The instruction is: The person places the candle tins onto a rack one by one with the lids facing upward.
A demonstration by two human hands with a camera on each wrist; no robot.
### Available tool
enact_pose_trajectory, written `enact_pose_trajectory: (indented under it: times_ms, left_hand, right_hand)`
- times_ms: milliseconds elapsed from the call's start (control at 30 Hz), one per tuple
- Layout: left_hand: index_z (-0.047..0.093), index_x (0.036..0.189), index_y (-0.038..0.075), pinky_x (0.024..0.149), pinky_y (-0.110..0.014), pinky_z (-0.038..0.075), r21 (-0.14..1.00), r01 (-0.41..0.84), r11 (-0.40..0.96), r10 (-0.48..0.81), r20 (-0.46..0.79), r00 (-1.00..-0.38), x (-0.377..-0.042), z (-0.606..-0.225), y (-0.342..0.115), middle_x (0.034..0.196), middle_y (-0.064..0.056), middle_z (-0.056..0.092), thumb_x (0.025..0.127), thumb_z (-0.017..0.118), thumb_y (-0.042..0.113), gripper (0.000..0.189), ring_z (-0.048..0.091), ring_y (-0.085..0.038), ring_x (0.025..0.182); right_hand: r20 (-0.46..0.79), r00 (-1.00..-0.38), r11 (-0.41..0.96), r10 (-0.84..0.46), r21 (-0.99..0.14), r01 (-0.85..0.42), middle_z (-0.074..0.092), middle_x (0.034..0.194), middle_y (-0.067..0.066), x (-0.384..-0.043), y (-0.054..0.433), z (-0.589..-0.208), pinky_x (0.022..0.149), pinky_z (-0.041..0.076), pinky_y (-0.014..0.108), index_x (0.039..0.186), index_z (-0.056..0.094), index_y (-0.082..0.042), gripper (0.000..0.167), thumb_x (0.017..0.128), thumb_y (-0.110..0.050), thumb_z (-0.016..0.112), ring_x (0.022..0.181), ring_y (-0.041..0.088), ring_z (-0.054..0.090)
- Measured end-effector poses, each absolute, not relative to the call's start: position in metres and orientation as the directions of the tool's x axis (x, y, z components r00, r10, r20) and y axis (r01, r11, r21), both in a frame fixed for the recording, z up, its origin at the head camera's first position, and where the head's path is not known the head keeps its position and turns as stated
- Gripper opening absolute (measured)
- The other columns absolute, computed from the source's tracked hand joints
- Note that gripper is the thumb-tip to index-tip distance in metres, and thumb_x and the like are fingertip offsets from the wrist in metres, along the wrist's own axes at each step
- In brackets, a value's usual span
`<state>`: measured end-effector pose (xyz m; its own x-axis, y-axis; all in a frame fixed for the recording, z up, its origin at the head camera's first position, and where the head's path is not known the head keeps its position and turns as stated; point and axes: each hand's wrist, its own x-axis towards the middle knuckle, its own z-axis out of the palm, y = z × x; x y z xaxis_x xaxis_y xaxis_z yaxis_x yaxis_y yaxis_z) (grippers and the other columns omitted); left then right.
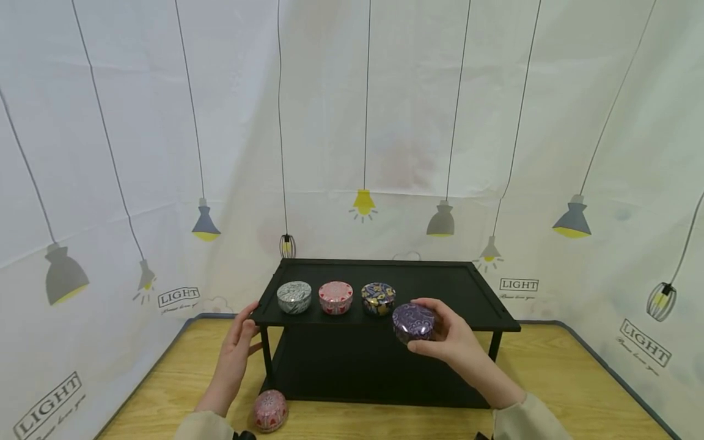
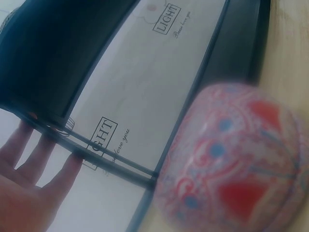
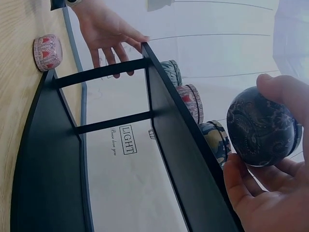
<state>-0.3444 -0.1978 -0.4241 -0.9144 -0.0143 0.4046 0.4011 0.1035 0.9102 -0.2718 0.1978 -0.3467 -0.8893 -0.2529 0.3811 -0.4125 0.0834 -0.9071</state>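
My right hand grips a round purple patterned tin by its sides, in front of the black two-tier shelf's upper board. In the right wrist view the tin looks dark, with thumb and fingers around it. Three tins stand in a row on the upper board: a grey-green leafy one, a pink-and-red one and a navy-and-yellow floral one. At the shelf's left end, my left hand touches the upper board's edge with fingers extended.
Another pink-and-red tin sits on the wooden table by the shelf's front left corner. The lower board lies close to the table. A pale curtain printed with hanging lamps surrounds the back and sides.
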Motion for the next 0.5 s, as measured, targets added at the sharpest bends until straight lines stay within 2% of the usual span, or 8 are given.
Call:
enact_pose_trajectory:
  times_ms: [100,500]
  left_hand:
    - [0.034,0.149,0.016,0.097,-0.062,0.038,0.912,0.396,0.103,-0.013,0.400,-0.917,-0.3445,-0.4245,-0.1984,0.136,-0.011,0.040,0.107,0.031,0.035,0.046,0.049,-0.006,0.108]
    - [0.033,0.150,0.016,0.098,-0.061,0.038,0.916,0.386,0.111,-0.012,0.390,-0.921,-0.3449,-0.4240,-0.1987,0.142,-0.014,0.038,0.107,0.031,0.034,0.046,0.048,-0.009,0.110]
  right_hand:
    - [0.384,-0.889,0.084,-0.248,-0.906,-0.415,0.050,0.131,0.023,-0.2735,0.1985,-0.3459,0.087,0.051,0.029,0.138,0.042,0.000,0.069,0.078,-0.001,0.078,0.111,0.020,0.058]
    - [0.373,-0.899,0.133,-0.229,-0.903,-0.408,0.046,0.135,0.023,-0.2784,0.2020,-0.3388,0.085,0.053,0.030,0.143,0.040,0.000,0.074,0.080,-0.003,0.078,0.113,0.029,0.056]
